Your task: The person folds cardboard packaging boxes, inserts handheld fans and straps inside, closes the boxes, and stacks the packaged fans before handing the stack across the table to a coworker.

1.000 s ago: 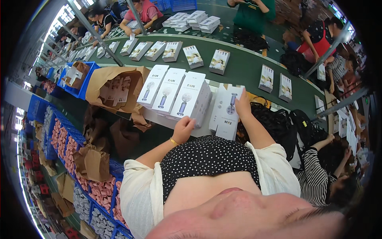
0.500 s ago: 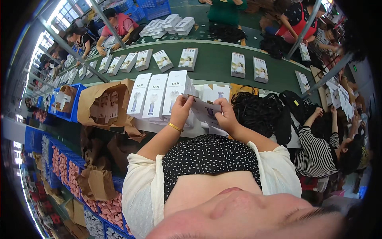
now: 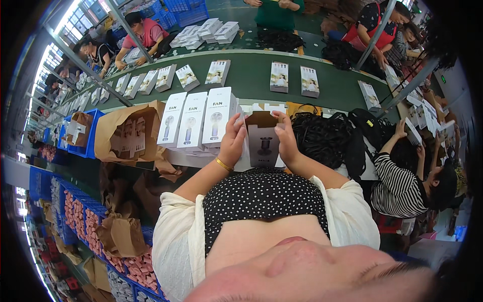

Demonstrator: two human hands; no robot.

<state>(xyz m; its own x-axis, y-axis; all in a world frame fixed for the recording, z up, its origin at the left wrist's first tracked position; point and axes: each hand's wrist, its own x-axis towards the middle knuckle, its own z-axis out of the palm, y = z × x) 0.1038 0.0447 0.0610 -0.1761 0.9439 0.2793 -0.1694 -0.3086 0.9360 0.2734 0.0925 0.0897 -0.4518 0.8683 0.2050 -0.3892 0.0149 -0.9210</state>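
In front of my chest I hold an open small carton [image 3: 263,146], pale grey-white with a handheld fan pictured on its side. It is opened out into a box shape, its brown inside showing at the top and flaps standing up. My left hand [image 3: 233,142] grips its left side and my right hand [image 3: 287,138] its right side, fingers near the upper rim. Just left of my left hand stand several white fan cartons [image 3: 189,121] in a close group. Behind the held carton, more white cardboard [image 3: 271,107] shows in part.
A brown paper-lined box [image 3: 108,133] with flat cartons stands left, beside a blue crate [image 3: 92,132]. To the right lies a heap of black straps [image 3: 322,136]. Beyond, a green conveyor [image 3: 246,83] carries several cartons between metal posts. A co-worker in stripes [image 3: 400,189] sits at right.
The carton was flattened and tilted between my hands; now it is opened out and upright. My hands have moved slightly apart onto its sides. Cartons on the conveyor have shifted left.
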